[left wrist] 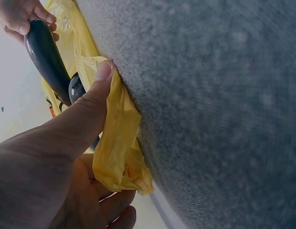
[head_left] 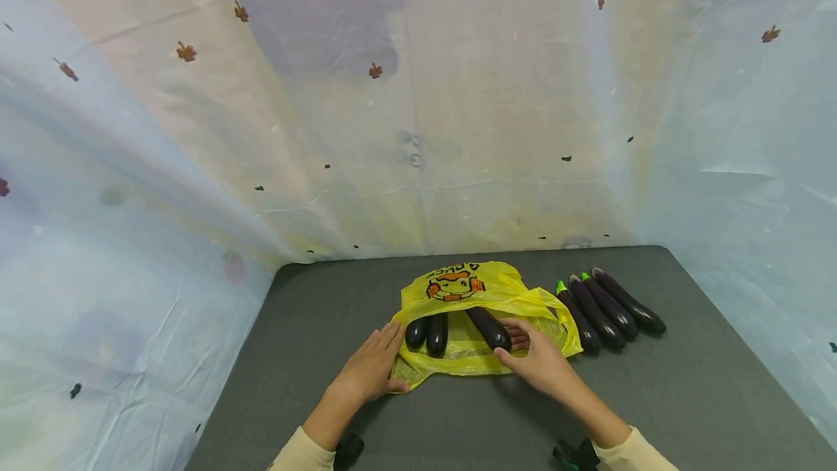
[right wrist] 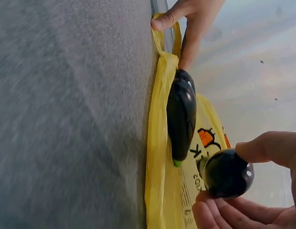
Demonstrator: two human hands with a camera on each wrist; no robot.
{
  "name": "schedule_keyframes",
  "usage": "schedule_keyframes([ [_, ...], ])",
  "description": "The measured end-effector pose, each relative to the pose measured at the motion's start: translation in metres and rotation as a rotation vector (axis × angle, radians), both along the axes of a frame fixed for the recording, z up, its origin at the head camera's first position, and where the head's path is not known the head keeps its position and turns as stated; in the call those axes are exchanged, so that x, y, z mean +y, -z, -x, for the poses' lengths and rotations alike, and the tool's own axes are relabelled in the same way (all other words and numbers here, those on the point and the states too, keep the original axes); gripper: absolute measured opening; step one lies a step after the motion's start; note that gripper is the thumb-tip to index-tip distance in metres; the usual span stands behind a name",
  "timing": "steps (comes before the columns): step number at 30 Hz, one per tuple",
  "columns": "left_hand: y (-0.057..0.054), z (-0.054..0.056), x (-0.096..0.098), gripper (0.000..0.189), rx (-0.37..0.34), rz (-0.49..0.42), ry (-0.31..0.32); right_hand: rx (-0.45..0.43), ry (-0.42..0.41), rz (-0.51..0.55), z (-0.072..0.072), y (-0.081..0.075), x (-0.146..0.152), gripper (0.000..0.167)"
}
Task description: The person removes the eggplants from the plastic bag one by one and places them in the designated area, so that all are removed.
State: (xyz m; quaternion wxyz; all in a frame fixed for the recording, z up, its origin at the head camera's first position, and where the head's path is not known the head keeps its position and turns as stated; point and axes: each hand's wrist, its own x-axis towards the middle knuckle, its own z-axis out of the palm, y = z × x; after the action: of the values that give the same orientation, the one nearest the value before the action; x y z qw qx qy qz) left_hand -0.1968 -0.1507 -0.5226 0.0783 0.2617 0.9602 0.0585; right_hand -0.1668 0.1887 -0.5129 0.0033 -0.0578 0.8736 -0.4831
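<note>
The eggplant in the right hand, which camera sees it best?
The left wrist view: the eggplant is large and side-on, the right hand holding one end. The head view shows it smaller, far end hidden by the yellow bag; the right wrist view mostly shows its rounded end.

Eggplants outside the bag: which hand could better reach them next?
Right, probably: the right hand is nearer those four eggplants, though holding another eggplant; the left hand, farther away, grips the bag.
</note>
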Motion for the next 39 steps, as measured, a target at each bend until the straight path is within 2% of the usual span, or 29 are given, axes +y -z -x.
schedule_keyframes([
  [7, -0.001, 0.0, 0.001, 0.11, -0.001, 0.008, -0.001, 0.055, -0.047, 0.064, -0.006, -0.003, 0.02, 0.048],
  [10, -0.002, 0.0, 0.001, 0.11, 0.001, 0.0, 0.002, 0.05, -0.06, 0.082, -0.008, -0.005, 0.027, 0.049],
  [22, -0.001, -0.001, 0.001, 0.109, 0.014, -0.008, 0.006, 0.077, -0.147, 0.093, -0.018, -0.011, 0.058, 0.048],
  [28, -0.001, -0.001, 0.001, 0.109, 0.009, -0.005, 0.004, 0.113, -0.16, 0.106, -0.022, -0.012, 0.069, 0.046],
  [39, -0.001, 0.0, 0.001, 0.108, -0.001, -0.01, 0.0, 0.168, -0.134, 0.127, -0.026, -0.014, 0.09, 0.042],
])
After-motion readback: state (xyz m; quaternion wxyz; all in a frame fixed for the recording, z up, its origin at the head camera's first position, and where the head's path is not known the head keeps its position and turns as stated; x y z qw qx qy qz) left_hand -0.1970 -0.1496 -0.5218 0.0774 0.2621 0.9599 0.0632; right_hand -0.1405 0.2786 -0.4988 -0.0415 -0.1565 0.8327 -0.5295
